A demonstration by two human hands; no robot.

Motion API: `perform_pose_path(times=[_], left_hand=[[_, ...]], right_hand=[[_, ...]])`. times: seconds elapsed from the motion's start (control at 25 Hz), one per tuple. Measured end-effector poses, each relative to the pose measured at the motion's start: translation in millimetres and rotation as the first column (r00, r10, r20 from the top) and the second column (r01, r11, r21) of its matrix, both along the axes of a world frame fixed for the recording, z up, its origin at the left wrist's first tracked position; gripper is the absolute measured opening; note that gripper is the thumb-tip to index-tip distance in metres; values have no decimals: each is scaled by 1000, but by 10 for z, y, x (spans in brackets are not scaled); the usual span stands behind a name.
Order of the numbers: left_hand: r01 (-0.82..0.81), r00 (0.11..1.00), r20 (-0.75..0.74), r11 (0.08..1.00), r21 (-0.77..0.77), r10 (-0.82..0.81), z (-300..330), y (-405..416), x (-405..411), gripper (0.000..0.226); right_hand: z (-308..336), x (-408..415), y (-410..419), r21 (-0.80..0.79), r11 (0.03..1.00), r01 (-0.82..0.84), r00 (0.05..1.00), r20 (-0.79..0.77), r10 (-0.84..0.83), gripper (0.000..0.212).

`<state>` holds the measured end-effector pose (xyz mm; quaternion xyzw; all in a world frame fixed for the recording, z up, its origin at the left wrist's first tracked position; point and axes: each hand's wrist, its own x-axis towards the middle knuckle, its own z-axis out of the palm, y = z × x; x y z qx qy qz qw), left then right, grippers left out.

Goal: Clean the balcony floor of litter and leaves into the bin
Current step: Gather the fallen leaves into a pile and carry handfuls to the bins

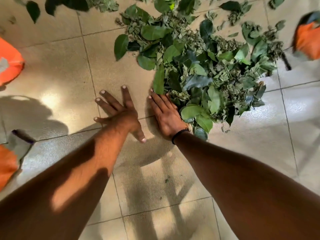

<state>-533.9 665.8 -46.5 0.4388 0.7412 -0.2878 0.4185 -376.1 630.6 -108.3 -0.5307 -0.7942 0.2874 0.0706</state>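
Observation:
A big heap of green and dried leaves lies on the beige tiled floor, spreading from the centre to the upper right. My right hand lies flat on the floor with straight fingers, its side against the heap's left edge. My left hand hovers or rests just left of it, fingers spread wide, holding nothing. More loose leaves lie scattered along the top left. No bin can be made out for certain.
Orange fabric items sit at the left edge, the lower left and the right edge. A dark stick-like object lies by the heap's right side. A few leaf crumbs lie between my arms.

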Motion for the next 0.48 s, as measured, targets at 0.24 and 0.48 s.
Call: perform_pose_path(times=[0.24, 0.48], left_hand=[[56, 998, -2, 998, 30, -56, 39, -49, 4, 190], [85, 996, 21, 996, 37, -86, 82, -56, -10, 192]], right_hand=[[260, -223, -125, -55, 979, 197, 974, -106, -202, 60], [445, 104, -674, 308, 629, 714, 700, -305, -646, 52]])
